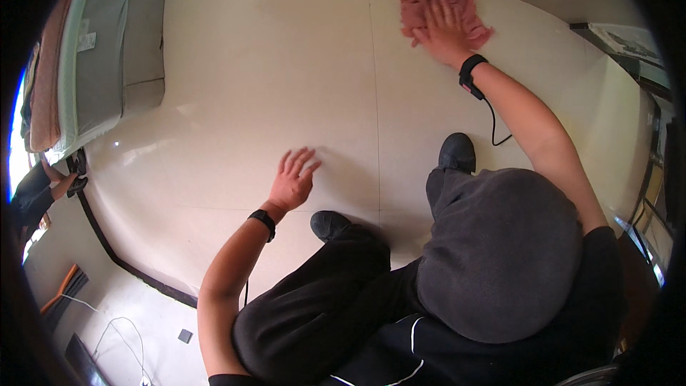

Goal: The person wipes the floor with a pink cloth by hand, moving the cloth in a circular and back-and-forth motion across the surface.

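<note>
A crumpled pink cloth [468, 11] lies on the glossy pale floor at the far right, close to the base of a piece of furniture. My right hand [444, 32] is flat on top of it, fingers spread, with the arm stretched far forward. Nearer to me, my left hand [291, 180] is empty, its fingers apart and slightly bent. It is over the floor just ahead of my left shoe, with a faint shadow beside it; whether it touches the floor I cannot tell. Each wrist wears a black band, and a cable hangs from the right one.
My dark shoes [457, 152] and bent knees are on the tiled floor [286, 64]. A grey bed base [143, 36] stands at the far left. Another person's legs [61, 179] show at the left edge. A dark-edged cabinet [622, 43] stands right; cables [132, 325] trail at lower left.
</note>
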`<act>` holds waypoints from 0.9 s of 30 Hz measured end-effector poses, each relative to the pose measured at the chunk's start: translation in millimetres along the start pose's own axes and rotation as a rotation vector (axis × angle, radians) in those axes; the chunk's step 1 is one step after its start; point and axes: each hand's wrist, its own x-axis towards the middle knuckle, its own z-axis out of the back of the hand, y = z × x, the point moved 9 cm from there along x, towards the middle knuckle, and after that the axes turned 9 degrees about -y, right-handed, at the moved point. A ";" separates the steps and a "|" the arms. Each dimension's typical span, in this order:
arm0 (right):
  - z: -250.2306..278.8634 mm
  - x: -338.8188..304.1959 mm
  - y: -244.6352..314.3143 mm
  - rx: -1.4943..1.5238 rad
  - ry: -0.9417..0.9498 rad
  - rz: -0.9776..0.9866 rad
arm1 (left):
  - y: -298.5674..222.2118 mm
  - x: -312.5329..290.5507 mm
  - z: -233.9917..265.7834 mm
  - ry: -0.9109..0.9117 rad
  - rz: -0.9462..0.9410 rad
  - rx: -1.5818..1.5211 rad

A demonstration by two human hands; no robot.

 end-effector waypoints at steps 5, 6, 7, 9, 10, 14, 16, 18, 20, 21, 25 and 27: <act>52.3 -35.2 175.1 0.666 0.327 0.375 | 47.1 -28.8 25.4 -0.118 0.247 0.065; 67.9 -59.1 190.2 0.694 0.038 0.562 | 51.9 -22.3 25.3 -0.132 0.250 0.077; 55.0 -86.2 227.6 0.800 0.297 0.640 | 59.4 -29.5 28.6 -0.134 0.276 0.108; 58.5 -172.8 259.0 0.965 0.039 1.028 | 58.4 -15.4 23.7 -0.138 0.241 0.115; 61.9 -211.1 292.8 1.069 0.376 1.069 | 63.3 -33.2 25.0 -0.086 0.270 0.145; 27.1 -371.1 279.7 0.824 0.142 1.674 | 56.4 -32.7 14.4 -0.037 0.219 0.149; 31.4 -371.8 271.5 0.874 0.076 1.687 | 44.6 -25.9 8.9 -0.022 0.175 0.129; 20.0 -354.8 271.4 0.799 0.165 1.665 | 34.0 -15.4 1.7 -0.009 0.140 0.094; 20.4 -306.3 265.6 0.944 0.352 1.441 | 26.5 -16.9 -0.3 0.013 0.098 0.066; 32.8 -272.5 262.9 0.874 0.172 1.420 | 27.6 -16.9 -1.5 0.021 0.102 0.070; 20.9 -75.1 195.4 1.175 0.491 0.281 | 25.9 -8.1 4.1 0.007 0.104 0.064; 19.1 -20.1 127.8 0.489 0.050 0.438 | 27.5 0.9 5.4 -0.014 0.108 0.044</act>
